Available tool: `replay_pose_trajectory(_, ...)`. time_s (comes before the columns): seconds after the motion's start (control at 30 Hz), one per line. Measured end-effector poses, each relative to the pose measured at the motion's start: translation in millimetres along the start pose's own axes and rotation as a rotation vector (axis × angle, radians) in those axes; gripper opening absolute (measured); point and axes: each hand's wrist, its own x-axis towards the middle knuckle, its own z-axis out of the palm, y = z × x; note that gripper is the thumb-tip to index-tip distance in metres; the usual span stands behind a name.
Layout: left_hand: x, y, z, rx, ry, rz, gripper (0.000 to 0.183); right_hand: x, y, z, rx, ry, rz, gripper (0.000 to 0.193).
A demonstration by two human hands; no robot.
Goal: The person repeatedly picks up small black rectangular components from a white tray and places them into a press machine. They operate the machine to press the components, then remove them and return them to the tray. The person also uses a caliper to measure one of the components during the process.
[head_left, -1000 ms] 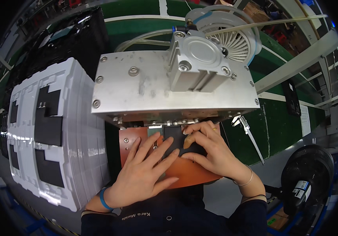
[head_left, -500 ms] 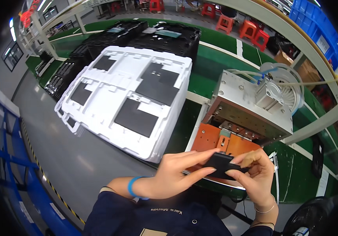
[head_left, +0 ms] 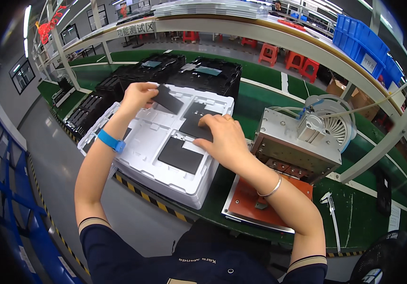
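Your left hand [head_left: 137,94] pinches a dark flat panel [head_left: 166,99] by its near-left end, held just above the white moulded tray [head_left: 165,163]; the panel's long axis runs from your fingers away to the right and slightly down, its face tilted toward you. Your right hand [head_left: 222,137] lies with fingers pressed together and flat on a second dark panel [head_left: 195,124] seated in a pocket of the same tray. A third dark panel [head_left: 180,155] lies flat in the nearer pocket, just beside your right wrist; a further pocket at the tray's left edge is hidden under your left forearm. The tray tops a stack whose near corner overhangs the yellow-and-black striped edge [head_left: 149,201] of the green bench [head_left: 260,94]. Beyond the tray stand black trays [head_left: 203,75], close against its far side. To the right, well apart from the left hand, a metal press [head_left: 293,149] with a fan-like wheel sits over an orange plate [head_left: 260,201], near your right forearm. Open floor [head_left: 47,156] lies to the left of the stack.
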Motion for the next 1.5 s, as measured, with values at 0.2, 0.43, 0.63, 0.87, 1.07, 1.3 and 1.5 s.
replay_pose_trajectory(0.2, -23.3, 5.9, 5.8, 0.612, -0.192, 0.504, 0.035, -10.3, 2.3, -13.7, 0.187, 0.083, -0.034, 0.036)
replay_pose_trajectory(0.43, -49.8, 12.9, 0.6, 0.518, -0.626, 0.378, 0.053, -99.3, -7.1, -102.8, 0.045, 0.205, -0.050, 0.041)
replay_pose_trajectory(0.63, -65.5, 21.4, -8.8, 0.557, -0.410, 0.611, 0.048, -200.4, 21.1, -135.3, -0.049, 0.065, 0.312, 0.041)
replay_pose_trajectory(0.87, -223.8, 72.6, 47.4, 0.417, -0.145, 1.301, 0.035, -217.1, 48.9, -105.9, 0.148, -0.051, 0.353, 0.038)
replay_pose_trajectory(1.07, -242.8, 48.4, 192.2, 0.273, -0.648, 1.098, 0.054, -211.1, 68.7, -76.0, -0.115, 0.108, 0.225, 0.023)
replay_pose_trajectory(1.3, -237.8, 41.0, 210.6, 0.325, -0.733, 1.039, 0.058, -208.3, 67.7, -69.4, -0.276, 0.018, 0.184, 0.031)
replay_pose_trajectory(1.5, -236.5, 43.2, 209.7, 0.313, -0.733, 1.031, 0.057, -204.3, 66.8, -66.4, -0.298, 0.094, 0.266, 0.035)
